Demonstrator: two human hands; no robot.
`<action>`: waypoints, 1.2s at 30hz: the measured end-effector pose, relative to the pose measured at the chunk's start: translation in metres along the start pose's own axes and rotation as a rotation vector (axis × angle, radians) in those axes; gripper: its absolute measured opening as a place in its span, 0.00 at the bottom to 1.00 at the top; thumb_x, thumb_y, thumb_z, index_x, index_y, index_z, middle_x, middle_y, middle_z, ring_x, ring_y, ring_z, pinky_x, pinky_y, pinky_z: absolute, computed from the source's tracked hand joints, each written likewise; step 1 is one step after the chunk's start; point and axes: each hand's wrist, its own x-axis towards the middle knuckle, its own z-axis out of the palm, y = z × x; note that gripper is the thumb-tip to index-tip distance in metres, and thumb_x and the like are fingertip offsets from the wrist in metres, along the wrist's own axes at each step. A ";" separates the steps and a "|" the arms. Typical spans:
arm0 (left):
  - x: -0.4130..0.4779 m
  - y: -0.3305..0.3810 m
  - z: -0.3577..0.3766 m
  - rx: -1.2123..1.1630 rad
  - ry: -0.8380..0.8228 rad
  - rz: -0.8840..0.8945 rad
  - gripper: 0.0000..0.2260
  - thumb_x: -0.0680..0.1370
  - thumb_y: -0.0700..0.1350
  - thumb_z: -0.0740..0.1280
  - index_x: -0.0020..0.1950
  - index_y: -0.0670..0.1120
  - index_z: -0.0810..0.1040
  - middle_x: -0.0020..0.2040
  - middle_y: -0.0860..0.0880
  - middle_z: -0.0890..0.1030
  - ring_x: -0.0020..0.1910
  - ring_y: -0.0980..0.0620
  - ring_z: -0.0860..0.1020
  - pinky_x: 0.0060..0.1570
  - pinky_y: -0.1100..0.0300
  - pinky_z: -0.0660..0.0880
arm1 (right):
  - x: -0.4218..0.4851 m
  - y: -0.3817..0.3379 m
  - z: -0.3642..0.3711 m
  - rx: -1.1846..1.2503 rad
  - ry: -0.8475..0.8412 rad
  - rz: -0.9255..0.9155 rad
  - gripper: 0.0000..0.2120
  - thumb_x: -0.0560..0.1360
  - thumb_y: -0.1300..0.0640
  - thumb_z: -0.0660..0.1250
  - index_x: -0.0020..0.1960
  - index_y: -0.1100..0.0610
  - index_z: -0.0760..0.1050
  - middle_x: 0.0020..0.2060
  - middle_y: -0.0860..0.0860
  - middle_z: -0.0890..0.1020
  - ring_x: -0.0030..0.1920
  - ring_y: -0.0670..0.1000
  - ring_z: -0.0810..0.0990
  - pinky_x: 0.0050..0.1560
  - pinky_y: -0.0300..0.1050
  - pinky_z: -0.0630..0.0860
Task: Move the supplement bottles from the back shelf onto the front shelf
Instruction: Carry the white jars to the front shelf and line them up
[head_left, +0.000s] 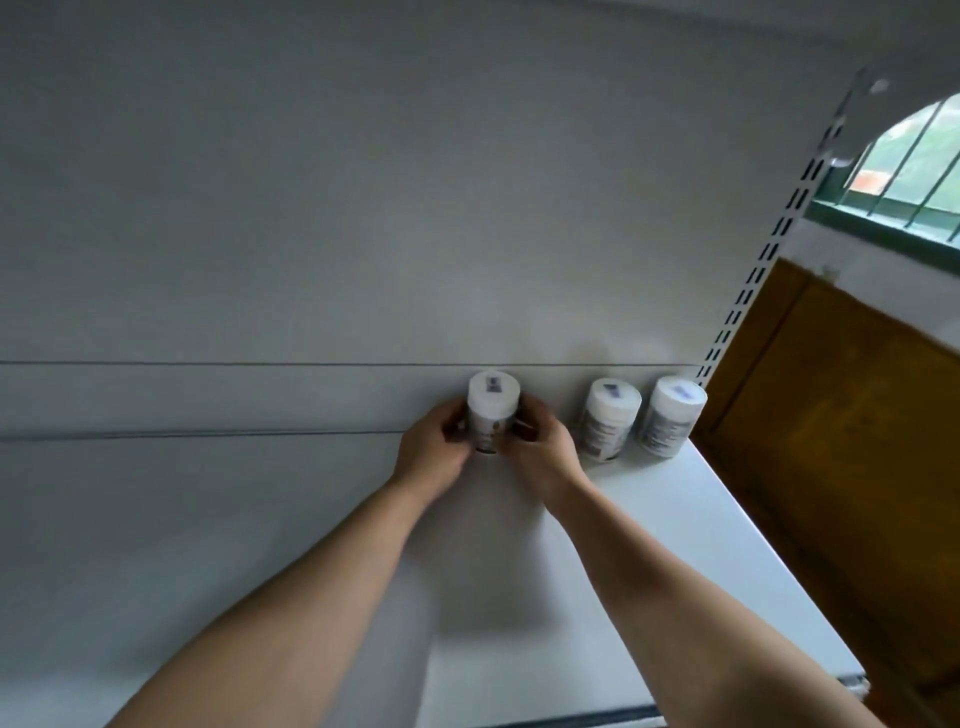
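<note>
A white supplement bottle (492, 413) stands upright at the rear of a white shelf (649, 545), against the back panel; left hand (434, 451) and right hand (540, 451) grasp its sides; two matching bottles (610, 418) stand right of it.

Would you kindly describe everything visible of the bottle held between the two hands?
The bottle is a white cylinder, seemingly plastic, with a wide white cap bearing a small dark sticker and a blurred printed label. It is upright at the back of the white shelf, near the back panel. The left hand and right hand grip its sides. Two similar bottles stand apart to its right. Its base is hidden.
</note>
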 end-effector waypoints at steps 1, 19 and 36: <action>0.000 0.001 0.001 0.000 -0.005 0.000 0.24 0.64 0.53 0.64 0.58 0.49 0.78 0.57 0.46 0.81 0.58 0.47 0.78 0.54 0.58 0.72 | 0.001 -0.001 -0.001 0.001 -0.018 -0.013 0.22 0.66 0.65 0.71 0.58 0.53 0.74 0.49 0.50 0.81 0.54 0.52 0.79 0.56 0.48 0.75; -0.074 0.041 -0.036 -0.456 0.145 0.157 0.13 0.70 0.33 0.71 0.50 0.47 0.79 0.48 0.46 0.82 0.42 0.57 0.81 0.50 0.63 0.78 | -0.070 -0.048 -0.030 0.388 -0.152 -0.128 0.13 0.71 0.68 0.68 0.52 0.55 0.74 0.48 0.57 0.82 0.47 0.53 0.80 0.52 0.46 0.76; -0.226 0.069 -0.053 -0.803 -0.031 0.049 0.20 0.71 0.31 0.65 0.57 0.51 0.76 0.47 0.52 0.83 0.46 0.54 0.78 0.45 0.60 0.70 | -0.200 -0.057 -0.060 0.573 -0.417 -0.175 0.28 0.68 0.74 0.65 0.67 0.59 0.69 0.53 0.53 0.82 0.54 0.50 0.79 0.56 0.39 0.76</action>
